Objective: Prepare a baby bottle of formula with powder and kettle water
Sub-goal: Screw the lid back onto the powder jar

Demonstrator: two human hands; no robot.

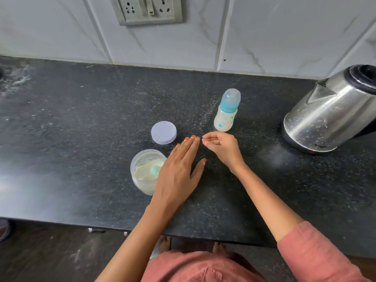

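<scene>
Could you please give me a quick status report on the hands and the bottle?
Left hand flat, empty, beside open powder jar. Right hand loosely curled, empty, just short of capped bottle. Kettle far right, untouched. Nothing in the way.

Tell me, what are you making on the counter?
Baby formula, just getting started. Neither hand holds anything: the left hand hovers flat beside the open powder jar, the right hand is near the capped baby bottle. The jar's lid lies on the counter, and the kettle waits at the right.
</scene>
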